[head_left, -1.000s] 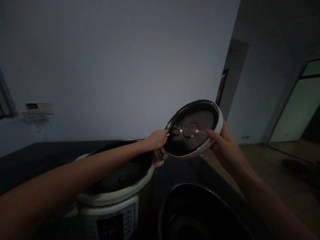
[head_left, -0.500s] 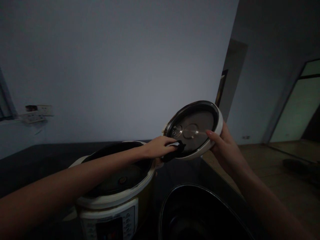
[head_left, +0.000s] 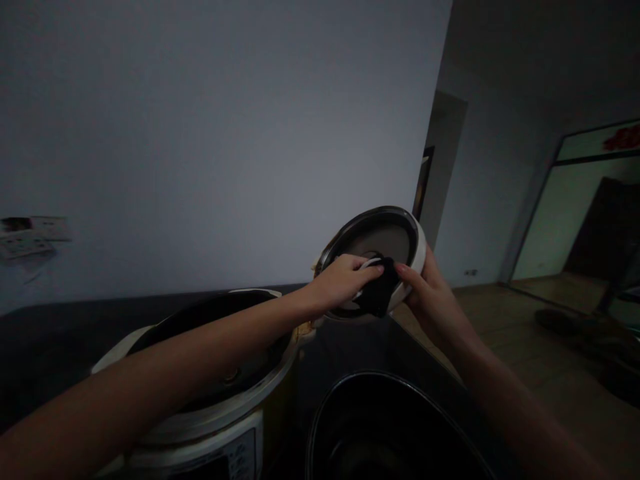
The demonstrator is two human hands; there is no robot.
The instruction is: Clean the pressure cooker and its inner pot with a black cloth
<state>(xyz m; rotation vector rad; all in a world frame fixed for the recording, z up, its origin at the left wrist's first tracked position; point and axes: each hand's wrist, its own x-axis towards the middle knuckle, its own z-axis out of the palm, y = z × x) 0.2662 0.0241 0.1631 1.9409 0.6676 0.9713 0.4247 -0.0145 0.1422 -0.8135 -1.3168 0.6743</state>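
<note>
A round pressure cooker lid [head_left: 395,235] is tilted up with its metal underside towards me. My right hand [head_left: 431,285] grips its pale rim on the right, thumb over the edge. My left hand [head_left: 347,280] is closed on a black cloth [head_left: 377,288] and presses it against the lid's inner face. Something pale shows between the left fingers, too dim to name. Below my left forearm stands the open electric pressure cooker [head_left: 200,427], with a pale rim and a control panel at its front. A dark inner pot [head_left: 370,433] sits to its right.
Both vessels stand on a dark countertop [head_left: 345,350] against a plain wall [head_left: 225,133]. Wall sockets [head_left: 33,237] are at the far left. Past the counter's right edge lie a wooden floor [head_left: 490,310], a doorway and a glass partition [head_left: 543,233].
My left hand has moved the black cloth rightward across the lid's underside, close to my right thumb. The camera view has turned somewhat to the right.
</note>
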